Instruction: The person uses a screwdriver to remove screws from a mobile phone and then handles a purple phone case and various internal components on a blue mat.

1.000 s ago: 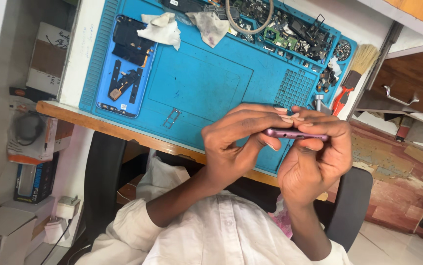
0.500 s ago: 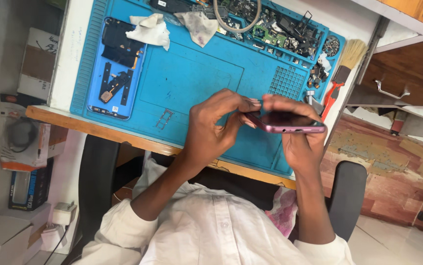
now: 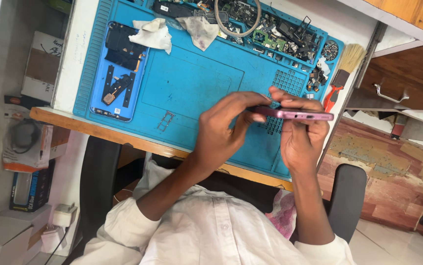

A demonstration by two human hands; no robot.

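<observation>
left hand (image 3: 221, 130): fingers clamped on the phone's end
right hand (image 3: 302, 132): fingers clamped on phone, gripping from below
phone (image 3: 295, 115): pinkish, edge-on, held above blue mat (image 3: 192, 88)
mat: on desk (image 3: 81, 118), opened phone (image 3: 118, 71), brush (image 3: 346, 66)

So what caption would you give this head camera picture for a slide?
Both hands, left hand and right hand, hold a pink phone edge-on above a blue repair mat strewn with parts.
</observation>
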